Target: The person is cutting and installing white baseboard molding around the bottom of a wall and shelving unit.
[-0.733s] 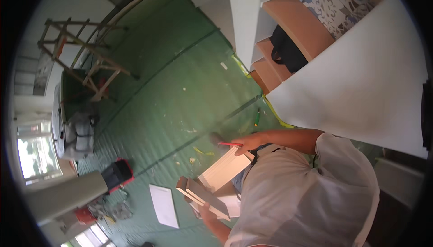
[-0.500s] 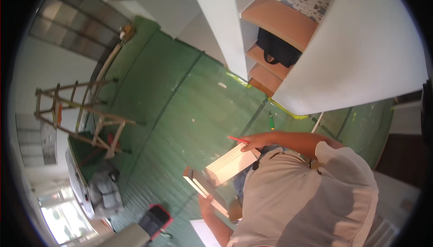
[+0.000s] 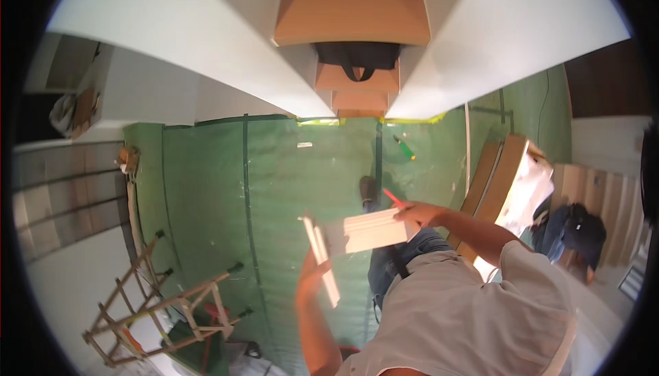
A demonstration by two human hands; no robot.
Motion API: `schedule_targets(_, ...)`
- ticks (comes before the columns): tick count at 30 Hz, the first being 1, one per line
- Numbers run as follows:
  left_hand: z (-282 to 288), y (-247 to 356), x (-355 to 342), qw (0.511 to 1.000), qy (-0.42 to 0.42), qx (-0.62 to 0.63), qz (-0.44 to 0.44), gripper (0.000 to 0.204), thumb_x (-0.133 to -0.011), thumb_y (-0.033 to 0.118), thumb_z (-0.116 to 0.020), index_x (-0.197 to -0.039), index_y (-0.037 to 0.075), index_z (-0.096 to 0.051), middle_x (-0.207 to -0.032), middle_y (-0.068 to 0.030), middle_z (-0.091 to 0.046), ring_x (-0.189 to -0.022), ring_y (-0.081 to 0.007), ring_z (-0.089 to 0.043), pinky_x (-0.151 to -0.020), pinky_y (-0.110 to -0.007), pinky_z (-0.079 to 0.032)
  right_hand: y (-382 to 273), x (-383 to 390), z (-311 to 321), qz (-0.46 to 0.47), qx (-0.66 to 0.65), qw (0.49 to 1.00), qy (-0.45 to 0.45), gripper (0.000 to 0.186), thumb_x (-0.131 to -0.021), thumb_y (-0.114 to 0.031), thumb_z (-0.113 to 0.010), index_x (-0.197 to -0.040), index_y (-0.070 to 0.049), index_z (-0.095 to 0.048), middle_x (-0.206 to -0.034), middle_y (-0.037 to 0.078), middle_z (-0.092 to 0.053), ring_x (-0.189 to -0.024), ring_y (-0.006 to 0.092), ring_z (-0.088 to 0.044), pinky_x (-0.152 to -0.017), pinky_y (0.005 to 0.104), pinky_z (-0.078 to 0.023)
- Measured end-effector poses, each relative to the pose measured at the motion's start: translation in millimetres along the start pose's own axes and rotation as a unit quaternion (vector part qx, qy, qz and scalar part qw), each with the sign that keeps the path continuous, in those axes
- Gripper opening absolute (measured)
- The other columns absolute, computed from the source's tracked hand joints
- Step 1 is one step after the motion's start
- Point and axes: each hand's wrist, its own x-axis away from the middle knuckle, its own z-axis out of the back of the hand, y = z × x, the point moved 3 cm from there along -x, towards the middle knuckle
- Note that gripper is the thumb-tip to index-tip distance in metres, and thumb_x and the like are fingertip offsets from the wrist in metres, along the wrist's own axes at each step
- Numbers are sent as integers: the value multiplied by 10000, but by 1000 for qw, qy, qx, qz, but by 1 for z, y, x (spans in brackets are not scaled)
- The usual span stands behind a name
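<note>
My left hand (image 3: 313, 270) is wrapped round narrow pale wooden pieces (image 3: 322, 259), held at a steep slant. My right hand (image 3: 419, 214) grips the far end of a stack of short pale boards (image 3: 364, 230), with a red pencil (image 3: 392, 197) also in its fingers. The near ends of the boards meet or lie very close to the narrow pieces; I cannot tell if they touch. Below them are my jeans, my shoe (image 3: 368, 189) and the green floor covering (image 3: 206, 197).
Orange-brown steps (image 3: 351, 8), holding a black bag (image 3: 357, 59), rise between white walls. A green-handled tool (image 3: 403, 148) lies on the floor. A wooden ladder (image 3: 147, 311) stands at lower left. Long cartons (image 3: 498, 190) and a dark bundle I cannot make out (image 3: 570, 232) are at right.
My view has swung left to face the steps squarely, bringing the cartons in at right. Both hands still hold the wood, whose board stack now sits closer to level.
</note>
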Motion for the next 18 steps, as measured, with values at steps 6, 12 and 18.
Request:
schedule_targets(6, -20, 44, -118, 972, -223, -68, 36, 973, -707, 200, -776, -1517, 20, -268, -1429, -152, -454, -1323, -253, -418, -1123, -348, -272, 19, -45, 34, -54, -99, 987, 112, 544, -890, -306, -684, -1350, -111, -466, -1027, 11, -568, -820, 82, -544, -548, 248, -380)
schedule_targets(12, 3, -28, -291, 891, -320, -313, 71, 1003, -685, 243, -793, -1513, 25, -271, -1411, -161, -466, -1301, -261, -439, -1102, -363, -318, 98, -152, 143, -66, -75, 974, 204, 541, -894, -265, -689, -1357, -103, -460, -1079, 36, -591, -910, 126, -591, -657, 282, -476)
schedule_targets(18, 6, -112, -467, 836, -408, -356, 87, 941, -646, 259, -809, -1456, 43, -381, -1366, -162, -522, -1248, -268, -496, -1076, -371, -356, 162, -285, 250, -42, -83, 954, 285, 519, -898, -217, -687, -1351, -95, -466, -1125, 74, -598, -999, 172, -605, -801, 348, -526)
